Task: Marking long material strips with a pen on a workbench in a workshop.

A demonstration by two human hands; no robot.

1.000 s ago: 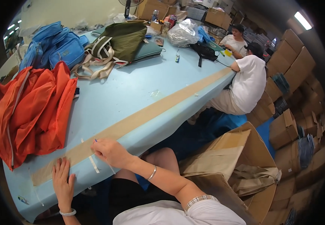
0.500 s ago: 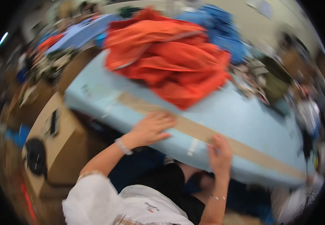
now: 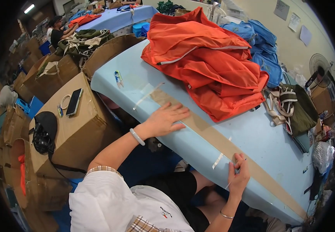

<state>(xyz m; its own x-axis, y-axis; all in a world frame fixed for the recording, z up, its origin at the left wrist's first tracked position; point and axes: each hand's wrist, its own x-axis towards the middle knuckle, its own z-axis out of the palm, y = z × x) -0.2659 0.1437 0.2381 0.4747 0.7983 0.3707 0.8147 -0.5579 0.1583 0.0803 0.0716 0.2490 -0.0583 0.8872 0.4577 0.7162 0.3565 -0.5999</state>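
Observation:
My left hand [image 3: 167,120] lies flat, fingers spread, on a long brown strip [image 3: 210,135] stuck along the near side of a light-blue covered table [image 3: 136,65]. It holds nothing. Farther right along the same edge, my right hand [image 3: 239,174] is closed, fingers curled and pinched around a thin pen-like thing, only whose ends show. A short white strip [image 3: 217,161] runs across the edge between the hands. Beyond them a heap of orange-red fabric [image 3: 210,65] with pale piping is piled on the table. Small blue-green thread snips [image 3: 118,79] lie at its left end.
A cardboard box [image 3: 86,123] on my left carries a phone [image 3: 74,102] and a black cap [image 3: 45,127]. Blue bags [image 3: 266,54] and olive fabric with straps [image 3: 299,104] lie at the table's far right. A fan [image 3: 319,69] stands behind. Another person [image 3: 57,33] sits far left.
My view has swung left, so the table and fabric sit farther right in it. The blur has cleared. My left hand stays flat on the strip; my right stays near the table's edge.

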